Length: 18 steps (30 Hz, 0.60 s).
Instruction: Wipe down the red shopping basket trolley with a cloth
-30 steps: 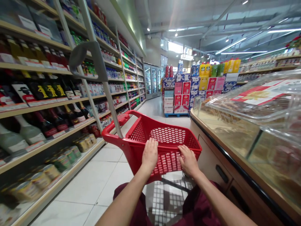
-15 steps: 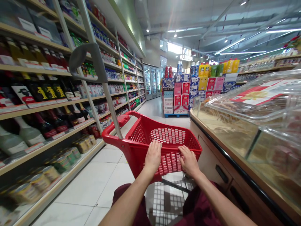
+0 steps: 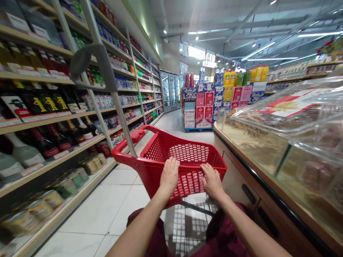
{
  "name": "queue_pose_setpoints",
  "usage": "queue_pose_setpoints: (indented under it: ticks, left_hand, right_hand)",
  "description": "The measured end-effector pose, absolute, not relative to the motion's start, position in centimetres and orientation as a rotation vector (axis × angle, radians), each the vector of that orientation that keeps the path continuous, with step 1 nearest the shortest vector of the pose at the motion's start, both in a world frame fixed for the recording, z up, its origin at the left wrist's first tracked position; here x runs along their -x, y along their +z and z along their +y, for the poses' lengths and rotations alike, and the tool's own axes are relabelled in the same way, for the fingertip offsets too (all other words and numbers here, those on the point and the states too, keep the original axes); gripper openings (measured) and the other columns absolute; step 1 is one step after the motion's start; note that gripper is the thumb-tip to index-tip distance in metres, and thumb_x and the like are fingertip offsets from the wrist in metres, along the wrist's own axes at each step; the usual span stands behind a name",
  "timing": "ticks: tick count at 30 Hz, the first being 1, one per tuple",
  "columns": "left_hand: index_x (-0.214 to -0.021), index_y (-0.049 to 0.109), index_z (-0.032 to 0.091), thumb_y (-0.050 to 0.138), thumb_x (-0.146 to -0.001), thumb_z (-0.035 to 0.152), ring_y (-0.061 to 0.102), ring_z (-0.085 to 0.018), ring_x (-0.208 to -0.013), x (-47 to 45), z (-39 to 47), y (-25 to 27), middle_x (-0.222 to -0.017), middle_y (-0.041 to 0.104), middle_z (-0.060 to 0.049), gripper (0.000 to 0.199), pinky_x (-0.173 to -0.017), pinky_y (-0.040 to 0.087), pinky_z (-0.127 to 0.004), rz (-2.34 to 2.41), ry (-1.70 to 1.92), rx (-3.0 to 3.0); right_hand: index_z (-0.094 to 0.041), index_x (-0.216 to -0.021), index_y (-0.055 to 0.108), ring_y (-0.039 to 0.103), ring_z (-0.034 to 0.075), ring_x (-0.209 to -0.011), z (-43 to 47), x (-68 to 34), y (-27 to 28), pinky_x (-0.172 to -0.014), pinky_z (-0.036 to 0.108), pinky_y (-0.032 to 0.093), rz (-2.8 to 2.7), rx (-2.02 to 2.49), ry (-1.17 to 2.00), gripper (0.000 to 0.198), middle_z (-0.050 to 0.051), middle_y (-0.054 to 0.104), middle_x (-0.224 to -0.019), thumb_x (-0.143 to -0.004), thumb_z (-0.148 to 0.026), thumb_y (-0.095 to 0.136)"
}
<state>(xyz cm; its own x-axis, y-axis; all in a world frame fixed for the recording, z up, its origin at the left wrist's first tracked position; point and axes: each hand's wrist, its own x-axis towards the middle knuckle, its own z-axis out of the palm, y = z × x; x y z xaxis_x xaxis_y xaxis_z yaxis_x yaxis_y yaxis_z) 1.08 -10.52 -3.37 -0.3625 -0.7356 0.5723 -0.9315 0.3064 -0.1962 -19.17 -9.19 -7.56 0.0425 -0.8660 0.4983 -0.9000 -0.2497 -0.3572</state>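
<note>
Store shelving occupies the left side, stepping back toward glass-door cabinets at the far end of the aisle. Dark bottles with yellow figures stand on a middle tier; short cans line the lowest tier. Right of these, a slanted metal pole carrying a grey loop handle rises at the left end of the red shopping cart. The cart is positioned at center, on pale floor tiles, directly ahead of the person, with its long perforated side facing them. Left hand: gripping the near rim around its midpoint, fingers over the top edge, thumb hidden. Beyond the cart, well apart from it, stacked cartons rest on a blue pallet, with bottles of colored drink on top. Right hand: gripping the same rim near the right corner, fingers over the edge. Both forearms extend above maroon trousers. At far right, a wood-fronted counter with black edging stands just beside the cart; above it sits a clear plastic container bearing a red-and-white label.
</note>
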Motion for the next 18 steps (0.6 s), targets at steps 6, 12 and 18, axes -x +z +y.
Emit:
queue_pose_setpoints:
  ticks: [6, 12, 18]
  left_hand:
    - [-0.117, 0.047, 0.006, 0.025, -0.082, 0.007, 0.037, -0.024, -0.122, -6.0, -10.1, -1.7, -0.124, 0.049, -0.016, 0.041, -0.101, 0.033, -0.042, -2.152, 0.743, -1.529]
    - [-0.115, 0.048, 0.006, 0.026, -0.084, 0.008, 0.036, -0.023, -0.122, -7.2, -10.7, -1.5, -0.125, 0.048, -0.016, 0.038, -0.102, 0.032, -0.041, -2.051, 0.731, -1.617]
    - [-0.117, 0.047, 0.008, 0.027, -0.083, 0.007, 0.036, -0.021, -0.122, 0.7, -11.5, -4.3, -0.126, 0.048, -0.014, 0.039, -0.101, 0.032, -0.042, -2.175, 0.552, -1.527]
  right_hand:
    - [-0.018, -0.12, 0.047, 0.034, 0.021, -0.123, -9.1, 19.4, -7.6, -0.098, 0.047, 0.026, -1.844, -2.226, 0.996, 0.049, 0.007, 0.047, -0.127, -0.073, -0.01, 0.038]
    - [-0.018, -0.12, 0.048, 0.033, 0.023, -0.123, -9.1, 18.6, -7.9, -0.097, 0.048, 0.028, -1.873, -2.186, 1.061, 0.051, 0.009, 0.047, -0.127, -0.071, -0.009, 0.04]
    - [-0.016, -0.119, 0.049, 0.033, 0.023, -0.123, -9.0, 18.7, -7.3, -0.099, 0.049, 0.024, -1.933, -2.209, 1.002, 0.048, 0.009, 0.047, -0.127, -0.072, -0.012, 0.04]
